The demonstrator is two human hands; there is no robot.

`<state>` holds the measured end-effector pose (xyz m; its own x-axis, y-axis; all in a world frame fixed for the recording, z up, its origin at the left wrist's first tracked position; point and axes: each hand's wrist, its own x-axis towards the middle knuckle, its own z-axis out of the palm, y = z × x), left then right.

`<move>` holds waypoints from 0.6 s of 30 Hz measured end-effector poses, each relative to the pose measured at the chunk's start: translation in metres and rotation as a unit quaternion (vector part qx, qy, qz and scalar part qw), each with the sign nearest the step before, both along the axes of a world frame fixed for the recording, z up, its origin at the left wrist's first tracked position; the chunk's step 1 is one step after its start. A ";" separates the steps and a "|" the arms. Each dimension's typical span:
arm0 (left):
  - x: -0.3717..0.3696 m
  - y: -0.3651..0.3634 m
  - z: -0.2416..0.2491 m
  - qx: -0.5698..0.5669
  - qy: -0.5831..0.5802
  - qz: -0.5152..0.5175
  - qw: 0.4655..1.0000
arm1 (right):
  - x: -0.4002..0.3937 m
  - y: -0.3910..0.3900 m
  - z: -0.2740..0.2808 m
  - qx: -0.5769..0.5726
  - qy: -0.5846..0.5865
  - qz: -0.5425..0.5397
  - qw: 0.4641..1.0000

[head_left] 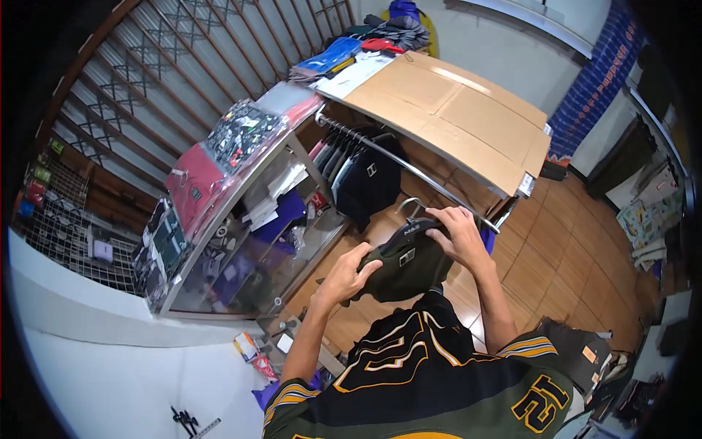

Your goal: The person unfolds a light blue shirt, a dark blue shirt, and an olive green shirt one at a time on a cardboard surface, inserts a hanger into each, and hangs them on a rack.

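Note:
A dark green shirt [396, 279] hangs on a black clothes hanger [409, 231] in front of my body, its curved metal hook pointing up and away. My left hand [346, 276] pinches the shirt at its left shoulder. With fingers curled over the top, my right hand [459, 235] grips the shirt and hanger at the right shoulder. A small light label shows at the shirt's neck. Just beyond the hook runs a metal clothes rail [431, 177], and dark garments [371, 179] hang at its far left end.
Flat cardboard [446, 110] covers the surface above the rail, with folded clothes [333, 57] at its far end. To the left stands a glass cabinet [241, 256] holding papers and packets. Brown tiles [563, 241] cover the floor; more clothes [647, 212] hang at right.

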<state>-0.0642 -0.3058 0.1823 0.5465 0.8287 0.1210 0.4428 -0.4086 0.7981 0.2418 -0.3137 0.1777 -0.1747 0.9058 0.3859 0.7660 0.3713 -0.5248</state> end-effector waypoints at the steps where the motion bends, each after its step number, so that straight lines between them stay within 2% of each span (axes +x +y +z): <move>1: -0.011 0.000 -0.001 -0.008 -0.005 0.014 1.000 | -0.001 0.008 -0.010 -0.017 -0.013 0.000 1.000; 3: -0.030 0.000 -0.004 -0.012 -0.010 0.042 0.999 | -0.002 0.022 -0.028 -0.046 -0.029 0.005 0.998; 6: -0.048 -0.001 -0.012 -0.051 -0.011 0.062 0.997 | -0.018 0.036 -0.046 0.007 -0.042 0.000 0.999; 7: -0.053 -0.001 -0.016 -0.055 -0.006 0.078 0.995 | -0.031 0.037 -0.044 0.059 -0.040 -0.029 0.997; 10: -0.059 0.002 -0.037 -0.058 -0.010 0.121 0.991 | -0.066 0.047 -0.072 0.049 0.089 -0.140 0.985; 11: -0.059 0.004 -0.051 -0.054 -0.023 0.132 0.989 | -0.079 0.048 -0.087 0.001 0.145 -0.152 0.978; 13: -0.054 0.011 -0.072 -0.059 -0.043 0.148 0.986 | -0.104 0.058 -0.123 -0.185 0.315 -0.084 0.927; 14: -0.050 0.016 -0.082 -0.051 -0.042 0.154 0.986 | -0.115 0.065 -0.142 -0.268 0.396 -0.041 0.877; 16: -0.044 0.030 -0.114 -0.032 -0.035 0.161 0.986 | -0.139 0.077 -0.127 -0.399 0.545 -0.019 0.737; 18: -0.042 0.048 -0.140 -0.061 -0.035 0.190 0.979 | -0.150 0.101 -0.153 -0.414 0.554 -0.026 0.722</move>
<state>-0.1062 -0.2577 0.0420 0.1895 0.9812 0.0355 0.4870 -0.1253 0.8644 0.0920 -0.2123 0.0245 -0.1326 0.9002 -0.4148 -0.2926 -0.4354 -0.8514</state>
